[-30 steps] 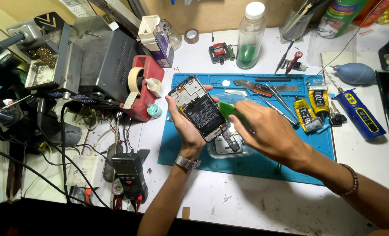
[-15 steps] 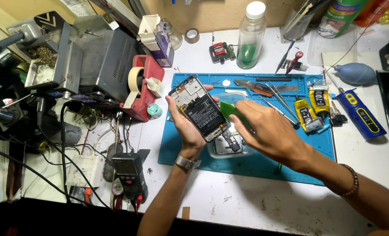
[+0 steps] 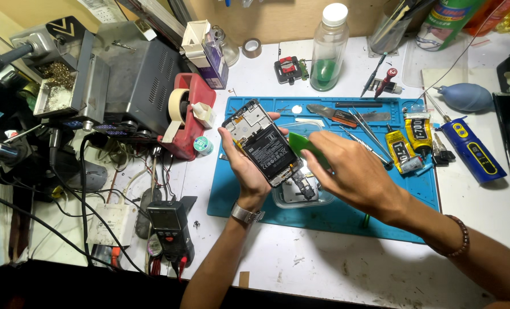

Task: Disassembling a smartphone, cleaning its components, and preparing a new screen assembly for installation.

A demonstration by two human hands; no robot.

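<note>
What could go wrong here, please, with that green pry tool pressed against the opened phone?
The green pry tool in the right hand meets the opened phone beside its exposed battery; a slip might gouge it. The left hand holds the phone above the clear parts tray, so a drop could scatter the parts.

Left hand (image 3: 244, 166) cupped, palm up; right hand (image 3: 349, 171) curled, fingers pinched.

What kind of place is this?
Most likely a phone repair bench: an opened phone in the left hand, a blue work mat strewn with small tools, and glue tubes nearby.
</note>
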